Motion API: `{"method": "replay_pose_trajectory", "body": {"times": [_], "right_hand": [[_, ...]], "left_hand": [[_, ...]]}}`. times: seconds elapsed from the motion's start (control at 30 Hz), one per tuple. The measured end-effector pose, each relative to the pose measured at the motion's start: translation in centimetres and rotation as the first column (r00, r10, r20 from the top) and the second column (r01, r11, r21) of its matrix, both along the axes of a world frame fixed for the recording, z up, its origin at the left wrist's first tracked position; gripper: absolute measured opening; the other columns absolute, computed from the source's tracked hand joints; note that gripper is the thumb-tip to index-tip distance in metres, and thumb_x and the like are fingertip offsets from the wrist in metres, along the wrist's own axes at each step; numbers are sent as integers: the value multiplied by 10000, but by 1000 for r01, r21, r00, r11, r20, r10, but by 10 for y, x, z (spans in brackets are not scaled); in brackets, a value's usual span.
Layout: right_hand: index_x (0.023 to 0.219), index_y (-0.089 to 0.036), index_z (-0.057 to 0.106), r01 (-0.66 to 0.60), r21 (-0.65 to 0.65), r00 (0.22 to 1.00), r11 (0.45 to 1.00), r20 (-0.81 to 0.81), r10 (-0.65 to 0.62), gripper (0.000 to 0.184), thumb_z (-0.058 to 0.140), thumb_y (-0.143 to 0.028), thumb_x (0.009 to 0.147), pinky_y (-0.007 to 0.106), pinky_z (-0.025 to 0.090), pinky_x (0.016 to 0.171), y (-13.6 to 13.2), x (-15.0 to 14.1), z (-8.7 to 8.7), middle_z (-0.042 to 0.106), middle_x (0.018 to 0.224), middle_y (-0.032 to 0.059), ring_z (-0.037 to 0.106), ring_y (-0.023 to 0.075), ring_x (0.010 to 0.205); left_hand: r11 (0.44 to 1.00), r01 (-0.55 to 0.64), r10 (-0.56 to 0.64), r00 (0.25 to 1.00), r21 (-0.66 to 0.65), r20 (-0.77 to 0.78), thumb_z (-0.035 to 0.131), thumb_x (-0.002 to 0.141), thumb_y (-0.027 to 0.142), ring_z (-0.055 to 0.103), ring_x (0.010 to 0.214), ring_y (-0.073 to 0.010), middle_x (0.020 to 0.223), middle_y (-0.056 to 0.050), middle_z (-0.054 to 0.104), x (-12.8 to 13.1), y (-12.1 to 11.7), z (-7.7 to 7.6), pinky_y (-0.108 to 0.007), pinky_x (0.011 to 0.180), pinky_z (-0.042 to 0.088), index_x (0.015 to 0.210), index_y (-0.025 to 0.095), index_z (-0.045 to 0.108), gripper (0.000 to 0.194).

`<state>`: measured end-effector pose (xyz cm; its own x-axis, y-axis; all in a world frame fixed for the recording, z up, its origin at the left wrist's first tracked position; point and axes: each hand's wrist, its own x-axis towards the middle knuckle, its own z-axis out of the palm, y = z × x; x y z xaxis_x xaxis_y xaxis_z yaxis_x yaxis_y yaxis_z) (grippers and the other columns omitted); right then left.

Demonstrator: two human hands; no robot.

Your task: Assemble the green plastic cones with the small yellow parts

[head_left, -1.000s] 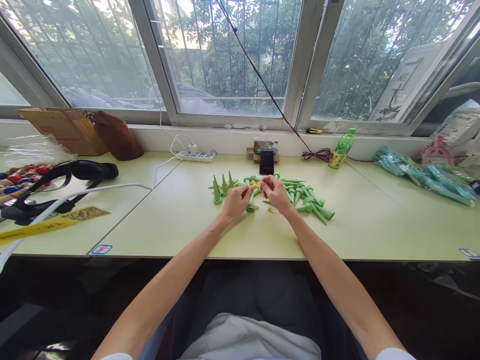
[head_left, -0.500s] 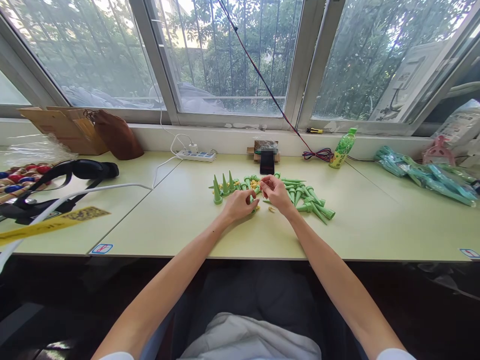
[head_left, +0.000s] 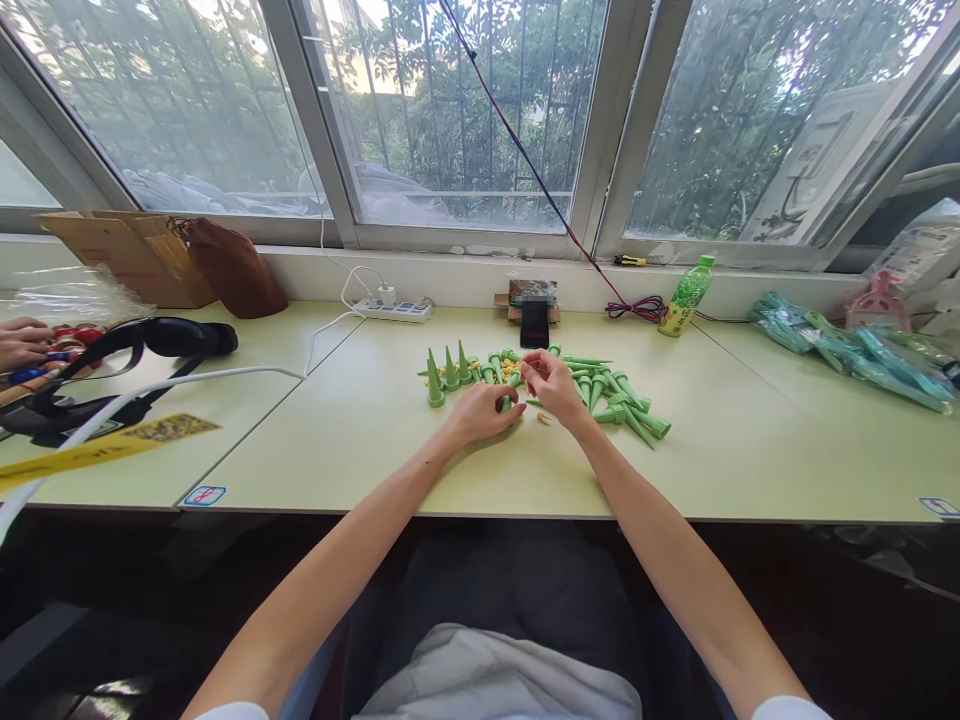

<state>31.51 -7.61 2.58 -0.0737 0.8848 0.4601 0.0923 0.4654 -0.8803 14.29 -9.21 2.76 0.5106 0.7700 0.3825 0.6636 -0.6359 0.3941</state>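
My left hand rests on the table, its fingers curled round a green plastic spike that they partly hide. Just right of it, my right hand is closed in a pinch; whatever lies between those fingertips is too small to name. Three green cones stand upright left of my hands. Small yellow pieces are heaped behind the fingers, and a few loose yellow bits lie in front. Right of my right hand spreads a pile of green spikes, some with ribbed caps.
A phone leans on a small box at the back. Beyond the pile stands a green drink bottle. A power strip lies by the wall. At far left are a black headset, a white cable and another person's hand.
My left hand has shifted slightly right and turned lower, its fingers now wrapped round the spike. My right hand keeps its pinch in place. Another person's hand has appeared at far left.
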Motion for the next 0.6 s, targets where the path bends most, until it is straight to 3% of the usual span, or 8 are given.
{"method": "replay_pose_trajectory", "body": {"times": [0.2,0.4,0.6], "right_hand": [[859,-209,553,81,3,997,997,15,-81,301,610,-505,837,271,438,501,3,1,-2,608,718,6,511,121,509],[860,-211,566,228,-4,974,974,12,-228,230,588,-439,839,283,455,520,4,3,-2,624,708,12,525,136,511],[862,-203,628,233,-19,972,972,21,-233,227,580,-424,838,291,464,529,3,3,-1,651,723,41,578,171,582]], "left_hand": [[999,34,-34,997,10,63,630,844,455,573,633,-148,719,1,659,1,0,0,-266,617,387,895,207,694,261],[999,9,-13,992,38,122,672,805,344,588,678,-147,860,-13,678,0,2,-3,-270,674,435,1048,200,663,283],[990,-119,92,953,76,289,649,839,305,544,600,-110,973,-29,678,0,8,-4,-285,713,472,1098,199,609,283]]}}
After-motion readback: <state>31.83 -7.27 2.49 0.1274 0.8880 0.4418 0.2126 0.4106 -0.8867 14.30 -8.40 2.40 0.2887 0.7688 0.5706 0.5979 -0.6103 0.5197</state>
